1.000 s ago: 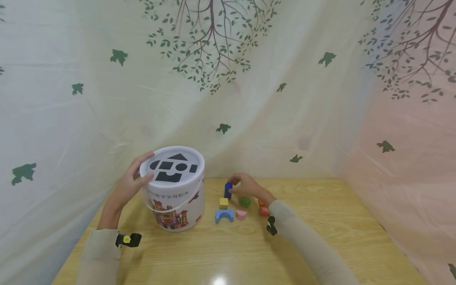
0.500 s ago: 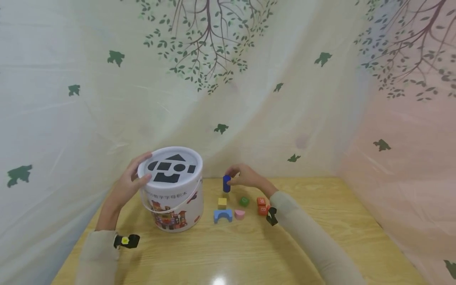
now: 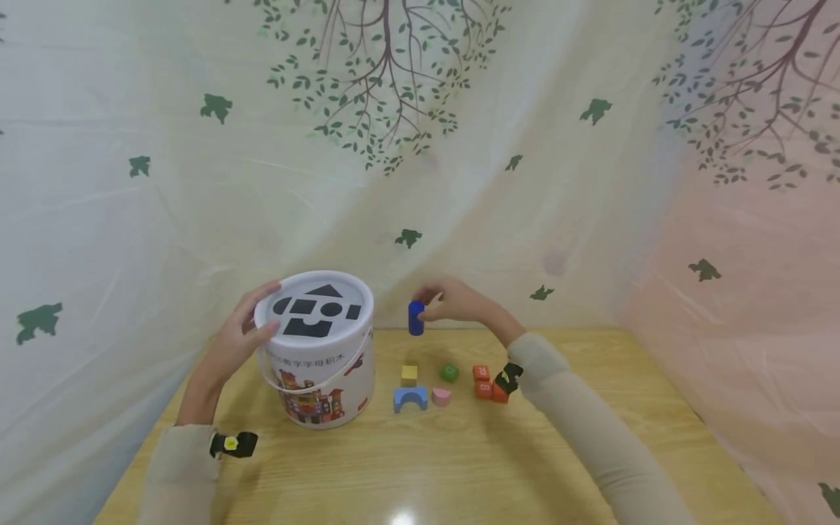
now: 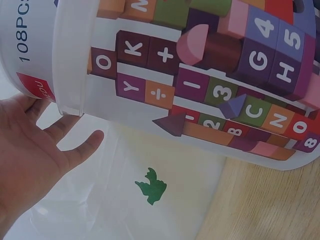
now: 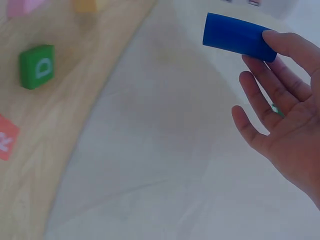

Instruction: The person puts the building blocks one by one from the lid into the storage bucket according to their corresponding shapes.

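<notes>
My right hand (image 3: pixel 453 300) pinches a blue cylinder block (image 3: pixel 416 319) upright between thumb and fingertips, above the back of the table. In the right wrist view the blue cylinder (image 5: pixel 237 36) sits at the fingertips, and the other fingers stay spread. My left hand (image 3: pixel 239 339) rests with spread fingers against the left rim of a white bucket (image 3: pixel 364 364). Its lid (image 3: pixel 315 343) has several dark shaped openings, a round one among them. In the left wrist view some fingers of the left hand (image 4: pixel 45 145) are partly hidden by the lid.
On the wooden table (image 3: pixel 394 467) lie a yellow block (image 3: pixel 410 375), a blue arch block (image 3: pixel 410 397), a pink half-round block (image 3: pixel 441 397), a green block (image 3: pixel 449 372) and three red-orange blocks (image 3: pixel 483 390). A printed curtain (image 3: pixel 459 219) hangs behind.
My right hand has raised the blue cylinder from among the blocks to a higher spot at the back of the table. The left hand and bucket have stayed put.
</notes>
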Tool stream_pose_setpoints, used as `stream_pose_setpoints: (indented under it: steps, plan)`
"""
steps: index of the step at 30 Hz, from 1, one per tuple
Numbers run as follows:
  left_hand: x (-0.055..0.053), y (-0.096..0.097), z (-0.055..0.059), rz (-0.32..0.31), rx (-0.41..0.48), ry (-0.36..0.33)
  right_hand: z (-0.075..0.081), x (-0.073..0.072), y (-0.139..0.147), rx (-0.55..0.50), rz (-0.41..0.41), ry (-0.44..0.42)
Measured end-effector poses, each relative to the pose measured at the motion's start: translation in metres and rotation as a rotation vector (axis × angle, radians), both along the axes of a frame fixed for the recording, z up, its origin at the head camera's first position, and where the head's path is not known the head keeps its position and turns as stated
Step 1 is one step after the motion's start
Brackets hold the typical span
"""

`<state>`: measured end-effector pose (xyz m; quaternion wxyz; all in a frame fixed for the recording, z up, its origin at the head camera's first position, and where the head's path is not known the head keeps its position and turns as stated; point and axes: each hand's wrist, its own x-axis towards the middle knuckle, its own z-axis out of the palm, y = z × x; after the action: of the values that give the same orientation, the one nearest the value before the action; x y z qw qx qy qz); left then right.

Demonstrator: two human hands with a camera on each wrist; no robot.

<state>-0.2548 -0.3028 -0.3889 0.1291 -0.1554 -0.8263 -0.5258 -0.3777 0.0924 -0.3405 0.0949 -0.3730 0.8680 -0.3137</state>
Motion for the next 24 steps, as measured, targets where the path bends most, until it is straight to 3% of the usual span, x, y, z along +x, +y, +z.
stream_pose_setpoints:
  steps: [7, 13, 17, 24]
  plan:
    - [-0.001, 0.0, 0.001, -0.006, 0.01, 0.006, 0.039, 0.006, -0.005, -0.034, 0.03, 0.062]
    - [-0.002, 0.002, 0.003, -0.004, 0.007, -0.004, 0.063, 0.015, -0.017, -0.136, 0.036, 0.112]
    - [-0.003, 0.002, 0.004, -0.006, 0.005, -0.001, 0.069, 0.02, -0.029, -0.207, 0.034, 0.118]
    - [-0.003, 0.0, 0.0, -0.005, 0.009, -0.012, 0.064, 0.024, -0.056, -0.289, 0.062, 0.106]
